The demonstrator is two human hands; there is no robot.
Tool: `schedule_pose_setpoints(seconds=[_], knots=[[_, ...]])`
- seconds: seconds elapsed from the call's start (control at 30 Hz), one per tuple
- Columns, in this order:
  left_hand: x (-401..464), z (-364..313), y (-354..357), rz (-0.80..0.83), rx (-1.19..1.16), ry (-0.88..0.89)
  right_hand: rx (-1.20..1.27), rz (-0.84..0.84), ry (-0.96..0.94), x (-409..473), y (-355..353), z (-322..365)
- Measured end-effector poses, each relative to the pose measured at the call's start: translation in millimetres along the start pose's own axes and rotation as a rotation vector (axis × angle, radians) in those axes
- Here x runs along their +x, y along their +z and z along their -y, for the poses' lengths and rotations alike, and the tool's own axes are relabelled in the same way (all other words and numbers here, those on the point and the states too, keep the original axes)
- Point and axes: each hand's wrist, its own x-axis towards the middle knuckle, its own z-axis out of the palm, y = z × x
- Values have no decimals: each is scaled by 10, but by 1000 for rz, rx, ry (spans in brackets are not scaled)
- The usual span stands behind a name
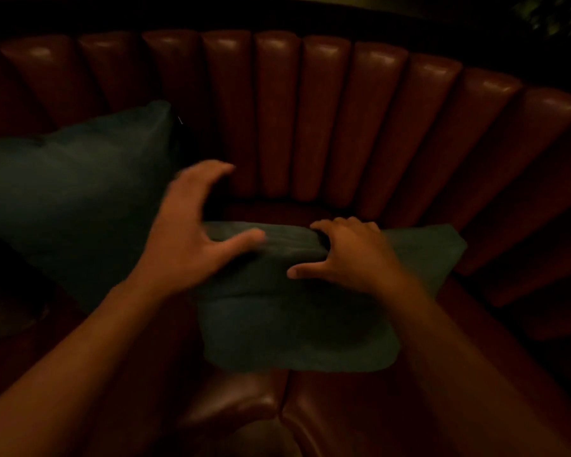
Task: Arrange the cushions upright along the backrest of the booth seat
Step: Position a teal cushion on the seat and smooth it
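The flat cushion (297, 301) lay on the seat (360, 410) just short of the backrest (310, 110), long axis running along it. Its far edge was gripped by the right hand (346, 255), fingers curled over. The left hand (192, 239), spread and holding nothing, hovered at its left end. Two cushions were counted; the other cushion (70, 192) leaned against the backrest, left.

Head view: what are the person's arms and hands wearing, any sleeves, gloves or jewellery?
Nothing worn shows. The left hand and right hand are bare, without gloves, and both forearms are uncovered down to the frame edge, so no sleeves appear. No watch, bracelet or ring is visible on wrists or fingers, though dim light and motion blur on the left hand could hide something small.
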Motion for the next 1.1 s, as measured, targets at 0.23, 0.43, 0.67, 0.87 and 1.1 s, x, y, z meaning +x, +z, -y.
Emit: schedule_pose_setpoints(seconds=[0.23, 0.43, 0.67, 0.87, 1.1], knots=[[260, -31, 279, 702, 553, 107, -21, -257, -119, -98, 270, -57], [169, -66, 169, 406, 465, 390, -16, -665, -281, -113, 324, -130], [-48, 271, -8, 409, 394, 162, 64, -459, -22, -211, 131, -343], [-250, 489, -86, 243, 395, -150, 14, -597, 414, -225, 170, -917], [-435, 461, 157, -267, -238, -566, 618, -1021, 672, -164, 352, -1091]])
